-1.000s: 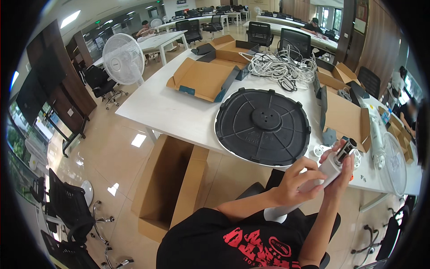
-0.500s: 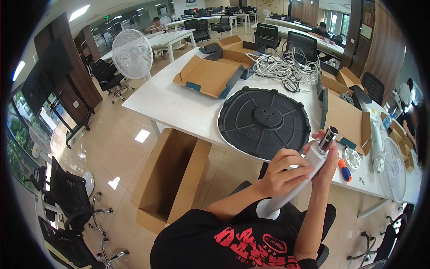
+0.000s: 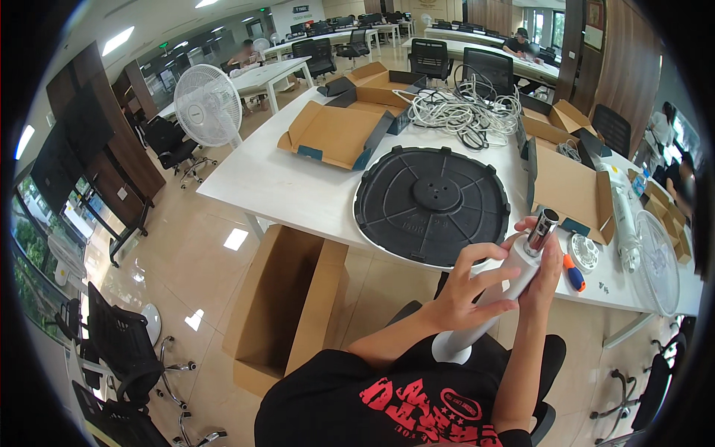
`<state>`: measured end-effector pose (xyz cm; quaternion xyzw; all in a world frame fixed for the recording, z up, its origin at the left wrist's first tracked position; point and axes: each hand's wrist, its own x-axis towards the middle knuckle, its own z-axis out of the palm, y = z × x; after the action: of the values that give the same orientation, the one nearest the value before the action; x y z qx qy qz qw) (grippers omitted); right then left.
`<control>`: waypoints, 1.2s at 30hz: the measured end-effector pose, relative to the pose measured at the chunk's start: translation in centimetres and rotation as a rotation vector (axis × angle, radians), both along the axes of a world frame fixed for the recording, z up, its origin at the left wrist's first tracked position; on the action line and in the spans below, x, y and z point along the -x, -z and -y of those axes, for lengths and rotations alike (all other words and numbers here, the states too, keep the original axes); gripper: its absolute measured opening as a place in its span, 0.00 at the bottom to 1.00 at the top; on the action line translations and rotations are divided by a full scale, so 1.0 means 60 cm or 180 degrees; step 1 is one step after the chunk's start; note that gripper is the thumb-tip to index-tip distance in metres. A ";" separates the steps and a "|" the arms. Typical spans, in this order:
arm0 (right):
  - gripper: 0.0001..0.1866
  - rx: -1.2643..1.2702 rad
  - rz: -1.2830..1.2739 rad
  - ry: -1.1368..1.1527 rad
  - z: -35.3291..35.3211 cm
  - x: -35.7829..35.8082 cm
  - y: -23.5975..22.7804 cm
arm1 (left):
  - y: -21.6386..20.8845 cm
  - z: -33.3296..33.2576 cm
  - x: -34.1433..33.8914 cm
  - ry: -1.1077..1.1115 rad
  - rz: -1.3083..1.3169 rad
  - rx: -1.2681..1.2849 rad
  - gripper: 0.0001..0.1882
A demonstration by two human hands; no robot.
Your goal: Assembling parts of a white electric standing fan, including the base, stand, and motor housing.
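- The fingers of my right hand [image 3: 547, 274] are wrapped firmly round the upper end of a white tube [image 3: 523, 262], just below its chrome inner tube [image 3: 543, 229].
- My left hand [image 3: 463, 296] lies over the white tube lower down, fingers half-open, spread and curved; how firmly they press I cannot tell.
- The white tube is off the white surface [image 3: 261, 167], tilted in front of its near edge, its flared foot [image 3: 450, 349] slanting toward my body.
- Just beyond my left hand, a black ribbed disc [image 3: 395, 205] with a white rim covers the middle of the near edge and takes up most of the room there.
- Right of my right hand, near that same edge, lie a blue-and-orange screwdriver [image 3: 573, 273], a white round plastic part [image 3: 584, 252] and some small screws [image 3: 604, 289].
- Toward the right end of the surface stand a clear fan guard [image 3: 657, 262], at the near edge, and a long plastic-wrapped bundle [image 3: 626, 223].
- An open flat carton [image 3: 570, 186] sits behind the white plastic part; another [image 3: 335, 130] lies along the far left, beside a tangled cable heap [image 3: 465, 115] toward the far edge.
- Below the near edge, on the floor, a deep cardboard box [image 3: 316, 309] gapes open to my left.
- A white fan [image 3: 207, 106] stands beyond the left edge, and black chairs [image 3: 488, 71] back onto the far edge.
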<state>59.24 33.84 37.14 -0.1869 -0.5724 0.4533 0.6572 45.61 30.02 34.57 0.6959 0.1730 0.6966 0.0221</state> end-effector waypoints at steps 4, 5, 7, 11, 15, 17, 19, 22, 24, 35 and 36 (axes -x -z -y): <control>0.33 0.0039 0.0021 0.0062 -0.003 -0.005 0.001 | 0.019 -0.019 0.001 0.0083 -0.0107 0.0053 0.20; 0.33 0.0040 0.0020 0.0083 -0.005 -0.008 0.001 | 0.023 -0.026 0.001 0.0103 -0.0109 0.0055 0.20; 0.33 0.0083 -0.0028 0.0154 -0.009 -0.016 0.000 | 0.024 -0.038 0.001 0.0164 -0.0494 -0.0365 0.19; 0.32 0.0030 -0.0047 0.0282 -0.015 -0.037 0.006 | 0.005 -0.045 -0.021 0.0508 -0.0697 -0.0495 0.18; 0.32 0.0067 -0.0050 0.0398 -0.012 -0.046 0.002 | 0.007 -0.041 -0.037 0.0498 -0.0097 0.0080 0.18; 0.31 -0.0009 -0.0006 0.0373 -0.013 -0.051 0.001 | 0.018 -0.049 -0.039 0.0502 -0.0037 0.0326 0.18; 0.31 0.0002 -0.0020 0.0432 -0.016 -0.062 0.006 | 0.023 -0.061 -0.045 0.0663 -0.0083 0.0165 0.18; 0.31 0.0104 -0.0080 0.0633 -0.013 -0.082 0.011 | 0.020 -0.079 -0.050 0.0969 -0.0502 -0.0382 0.19; 0.32 0.0147 -0.0129 0.0626 -0.014 -0.090 0.009 | 0.009 -0.086 -0.051 0.1076 -0.0657 -0.0443 0.19; 0.27 0.0145 -0.0351 0.0225 -0.019 -0.099 0.015 | 0.009 -0.088 -0.071 0.0827 -0.0275 0.0106 0.16; 0.26 0.0050 -0.0372 0.0212 -0.021 -0.099 0.015 | 0.006 -0.088 -0.071 0.0859 -0.0216 0.0014 0.15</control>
<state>65.20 35.10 36.21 -0.1842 -0.5230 0.4458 0.7027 49.88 35.29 34.21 0.7359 0.0801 0.6630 0.1112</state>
